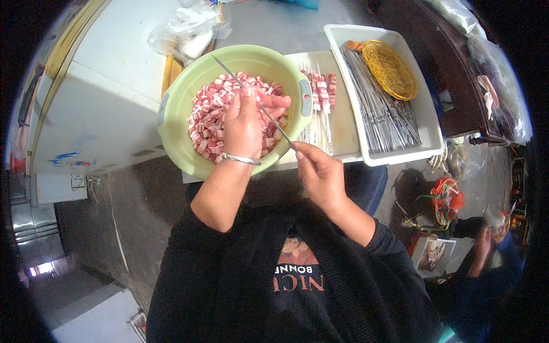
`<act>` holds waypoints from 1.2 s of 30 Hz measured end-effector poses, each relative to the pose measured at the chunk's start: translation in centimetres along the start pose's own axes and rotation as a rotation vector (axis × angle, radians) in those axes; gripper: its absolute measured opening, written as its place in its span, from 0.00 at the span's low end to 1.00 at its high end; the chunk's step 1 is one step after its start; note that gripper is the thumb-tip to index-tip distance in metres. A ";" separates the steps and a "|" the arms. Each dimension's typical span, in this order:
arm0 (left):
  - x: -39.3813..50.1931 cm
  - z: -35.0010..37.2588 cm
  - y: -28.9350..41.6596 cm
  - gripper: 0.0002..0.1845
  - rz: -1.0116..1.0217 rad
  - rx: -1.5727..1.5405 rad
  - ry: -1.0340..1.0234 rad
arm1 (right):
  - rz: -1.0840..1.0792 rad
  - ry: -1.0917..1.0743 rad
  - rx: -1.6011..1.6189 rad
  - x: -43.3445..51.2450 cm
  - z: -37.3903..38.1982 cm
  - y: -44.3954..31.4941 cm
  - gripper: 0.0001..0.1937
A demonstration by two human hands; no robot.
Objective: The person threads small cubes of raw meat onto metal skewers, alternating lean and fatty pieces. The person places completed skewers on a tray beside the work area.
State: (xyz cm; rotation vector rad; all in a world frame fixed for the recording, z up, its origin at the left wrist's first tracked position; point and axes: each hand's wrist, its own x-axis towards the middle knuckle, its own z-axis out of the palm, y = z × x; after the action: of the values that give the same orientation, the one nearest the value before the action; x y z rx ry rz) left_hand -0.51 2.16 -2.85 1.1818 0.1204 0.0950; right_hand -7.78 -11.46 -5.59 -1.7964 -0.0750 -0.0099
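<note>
My right hand grips one end of a flat metal skewer, which slants up and left over a green plastic basin. Cubes of streaky raw meat fill the bottom of the basin. Above them is my left hand, with a metal bangle at the wrist; the skewer passes by its thumb and fingers. Whether those fingers hold a piece of meat cannot be made out. Right of the basin, several skewers threaded with meat lie side by side on a pale board.
A white plastic tub at the right holds many metal skewers and a yellow woven basket. Clear plastic bags lie behind the basin. A white appliance-like surface stands at the left. Another person's arm shows at lower right.
</note>
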 end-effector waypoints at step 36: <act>6.7 -5.4 2.0 0.12 -0.324 -0.451 -0.173 | -0.031 -0.050 -0.196 -2.2 -2.4 1.3 0.09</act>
State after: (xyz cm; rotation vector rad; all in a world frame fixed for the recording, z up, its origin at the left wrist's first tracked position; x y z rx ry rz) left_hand 5.33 8.82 -3.33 0.7043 0.1278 -0.2542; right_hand -9.84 -14.20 -6.40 -1.9917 -0.1419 0.0054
